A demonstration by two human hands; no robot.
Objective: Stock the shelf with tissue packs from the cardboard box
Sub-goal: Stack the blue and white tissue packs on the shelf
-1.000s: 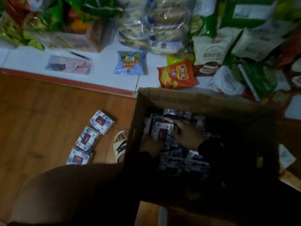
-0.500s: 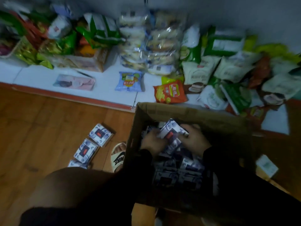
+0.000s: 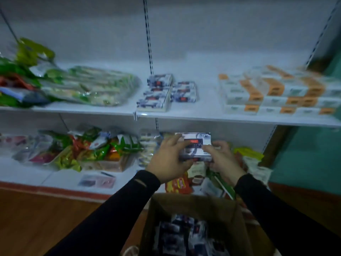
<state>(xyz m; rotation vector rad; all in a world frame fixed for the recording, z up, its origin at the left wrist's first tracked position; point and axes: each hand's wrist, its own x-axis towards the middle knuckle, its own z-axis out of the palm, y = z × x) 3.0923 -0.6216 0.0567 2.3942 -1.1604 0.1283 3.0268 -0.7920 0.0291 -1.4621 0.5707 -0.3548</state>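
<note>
— Where do we have the tissue packs [image 3: 196, 147] right now?

— Between our two hands, lifted above the cardboard box [image 3: 193, 206] and in front of the lower shelf's snack bags [image 3: 96, 145]. It looks like a small stack, one pack over another, though the blur keeps us from counting.

— And how are we holding it?

— Our left hand [image 3: 170, 161] grips the left end, fingers curled over the top face. Our right hand [image 3: 222, 159] pinches the right end, thumb on top. We clamp from both sides, probably so that the loose stack stays squared and nothing slides off on the way up.

— Why so high already?

— We judge that we are heading for the middle shelf [image 3: 203, 115], where matching blue-and-white packs [image 3: 162, 93] already sit in two short piles just right of the upright rail [image 3: 148, 39]. The open space beside them looks like the natural landing spot.

— What flanks that spot?

— Orange-and-white tissue boxes [image 3: 273, 91] stacked to the right, well apart from the blue ones, and clear-wrapped bundles [image 3: 92, 85] to the left.

— And the box?

— It stands on the wooden floor [image 3: 46, 218] directly below our forearms, with plenty of packs left inside, so we think much stocking remains.
</note>
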